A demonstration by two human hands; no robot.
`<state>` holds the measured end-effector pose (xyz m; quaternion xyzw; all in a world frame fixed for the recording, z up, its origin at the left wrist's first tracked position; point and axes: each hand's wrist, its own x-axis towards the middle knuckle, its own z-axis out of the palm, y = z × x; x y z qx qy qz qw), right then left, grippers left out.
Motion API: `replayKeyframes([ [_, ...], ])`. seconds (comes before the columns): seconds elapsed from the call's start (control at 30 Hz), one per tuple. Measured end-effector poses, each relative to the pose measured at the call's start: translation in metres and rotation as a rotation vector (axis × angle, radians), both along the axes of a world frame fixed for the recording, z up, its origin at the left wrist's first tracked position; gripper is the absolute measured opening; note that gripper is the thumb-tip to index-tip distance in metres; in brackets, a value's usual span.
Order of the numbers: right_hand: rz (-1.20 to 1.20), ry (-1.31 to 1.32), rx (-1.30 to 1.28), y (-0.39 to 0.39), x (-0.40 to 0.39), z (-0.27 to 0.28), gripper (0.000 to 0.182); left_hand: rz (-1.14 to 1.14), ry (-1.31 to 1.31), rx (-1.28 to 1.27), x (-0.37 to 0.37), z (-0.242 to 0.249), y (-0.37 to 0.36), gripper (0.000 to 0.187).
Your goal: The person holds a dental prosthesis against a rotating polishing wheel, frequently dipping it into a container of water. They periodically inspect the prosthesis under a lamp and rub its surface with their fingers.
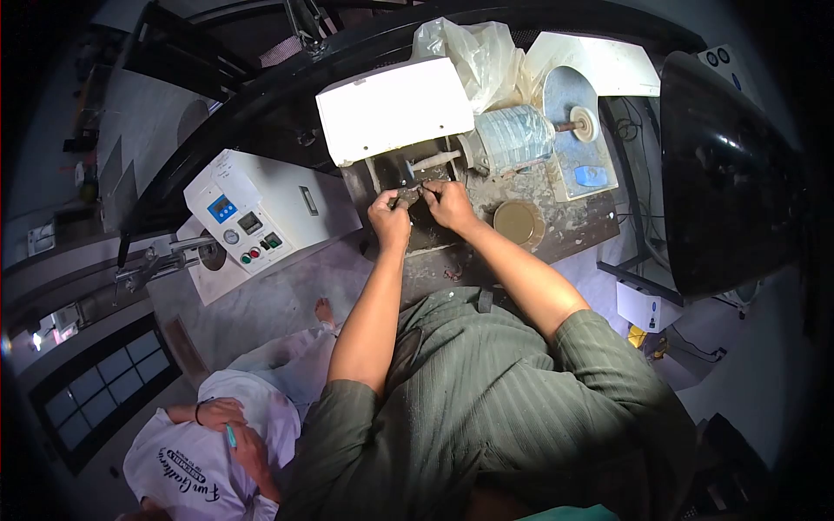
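Note:
My left hand (pixel 390 217) is closed in a pinch on a small dark piece (pixel 407 199) over the dark opening of the work surface. Close beside it on the right, my right hand (pixel 447 205) has its fingers pressed together near the same piece; what they grip is too small to tell. Just above both hands, a pale rod (pixel 435 161) lies at a slant under the front edge of a white machine cover (pixel 395 108). A round bowl of brownish liquid (pixel 519 222) stands to the right of my right hand.
A clear plastic jug (pixel 512 139) lies right of the cover, near a plastic bag (pixel 469 65). Farther right, a blue-grey tray (pixel 573 178) holds a wheel (pixel 585 124). A control box (pixel 261 213) stands left. Another person (pixel 217 434) sits at lower left.

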<state>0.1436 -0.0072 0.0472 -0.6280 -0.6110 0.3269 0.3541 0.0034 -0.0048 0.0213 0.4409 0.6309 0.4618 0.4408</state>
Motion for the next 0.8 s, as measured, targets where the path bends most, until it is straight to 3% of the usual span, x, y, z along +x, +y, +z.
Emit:
replayKeyframes([
  [0.47,0.014,-0.072,-0.116,0.011,-0.004,0.001,0.021,0.072,-0.027,-0.185,0.001,0.005,0.016,0.014],
  [0.63,0.009,-0.057,-0.096,0.013,-0.005,-0.003,0.021,0.090,-0.149,-0.298,0.001,0.019,0.017,0.012],
  [0.8,-0.013,-0.044,-0.080,0.011,-0.005,-0.007,0.020,0.052,0.029,-0.135,-0.003,-0.006,0.017,0.011],
])
